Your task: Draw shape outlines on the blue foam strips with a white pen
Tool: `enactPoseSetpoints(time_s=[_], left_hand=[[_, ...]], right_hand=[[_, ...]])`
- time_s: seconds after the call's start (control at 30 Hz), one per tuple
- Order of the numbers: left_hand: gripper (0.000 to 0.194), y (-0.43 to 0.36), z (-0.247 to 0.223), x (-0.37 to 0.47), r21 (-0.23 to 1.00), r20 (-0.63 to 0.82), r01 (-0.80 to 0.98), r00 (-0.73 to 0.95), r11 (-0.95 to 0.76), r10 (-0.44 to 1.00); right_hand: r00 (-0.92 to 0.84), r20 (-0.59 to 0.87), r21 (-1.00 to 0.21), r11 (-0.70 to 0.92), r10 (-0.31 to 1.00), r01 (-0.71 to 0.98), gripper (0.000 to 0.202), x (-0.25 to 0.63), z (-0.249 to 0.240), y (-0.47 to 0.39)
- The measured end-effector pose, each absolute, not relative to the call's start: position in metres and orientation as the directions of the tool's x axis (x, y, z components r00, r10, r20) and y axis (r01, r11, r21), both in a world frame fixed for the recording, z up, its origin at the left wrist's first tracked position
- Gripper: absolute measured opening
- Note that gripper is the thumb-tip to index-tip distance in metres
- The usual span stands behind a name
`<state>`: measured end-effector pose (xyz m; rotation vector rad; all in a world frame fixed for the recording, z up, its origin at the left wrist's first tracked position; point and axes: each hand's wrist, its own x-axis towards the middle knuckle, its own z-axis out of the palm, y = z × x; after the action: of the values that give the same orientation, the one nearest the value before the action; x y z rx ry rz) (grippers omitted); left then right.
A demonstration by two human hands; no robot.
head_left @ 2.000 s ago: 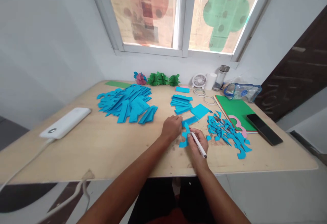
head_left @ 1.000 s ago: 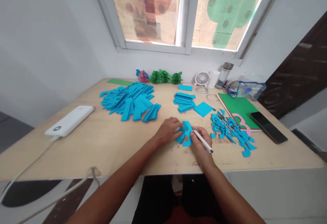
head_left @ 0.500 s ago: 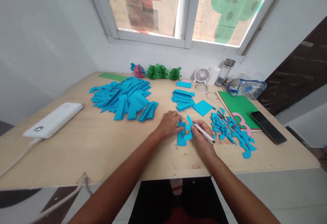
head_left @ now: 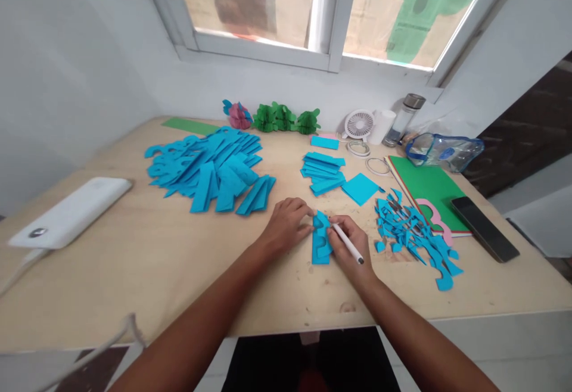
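Observation:
A folded blue paper strip [head_left: 320, 258] lies upright on the table in front of me. Over it rests a wavy-edged blue paper cutout [head_left: 322, 234], lined up with most of the strip. My left hand [head_left: 289, 224] pinches the papers at their upper left edge, thumb and fingers bent; the exact grip is partly hidden. In my right hand [head_left: 352, 246] is a white pen [head_left: 347, 243], slanting with its dark end toward me. The fingertips of that hand touch the right side of the cutout.
Left lie a large pile of blue cutouts [head_left: 205, 162] and a white power bank [head_left: 74, 210]. Ahead are folded blue strips [head_left: 324, 171] and a blue square [head_left: 361, 188]. Blue scraps [head_left: 406, 225], green sheets [head_left: 429, 189], a phone [head_left: 485, 228] and a small fan [head_left: 359, 125] are to the right.
The wavy cutout has shifted left from beside the strip to on top of it. My right hand moved along with it, still holding the pen. The view has tilted slightly downward.

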<state>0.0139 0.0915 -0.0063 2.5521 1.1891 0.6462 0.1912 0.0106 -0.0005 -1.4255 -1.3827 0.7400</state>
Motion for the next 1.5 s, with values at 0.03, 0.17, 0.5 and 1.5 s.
enactPoseSetpoints(time_s=[0.03,0.17,0.5,1.5], left_hand=[[0.016,0.091,-0.006,0.013,0.410,0.287,0.655,0.568,-0.634,0.772],[0.019,0.092,-0.003,0.010,0.436,0.297,0.627,0.576,-0.645,0.761],[0.022,0.088,0.004,0.009,0.434,0.250,0.638,0.593,-0.636,0.766],[0.014,0.077,0.023,0.009,0.450,0.295,0.571,0.631,-0.687,0.718]], right_hand=[[0.160,0.210,-0.903,0.128,0.965,0.409,0.020,0.191,0.000,0.010],[0.122,0.230,-0.838,0.133,0.965,0.528,0.019,0.190,0.005,0.010],[0.110,0.315,-0.688,0.147,0.943,0.711,0.020,0.184,0.014,0.011],[0.095,0.375,-0.579,0.153,0.922,0.801,0.021,0.184,0.007,0.009]])
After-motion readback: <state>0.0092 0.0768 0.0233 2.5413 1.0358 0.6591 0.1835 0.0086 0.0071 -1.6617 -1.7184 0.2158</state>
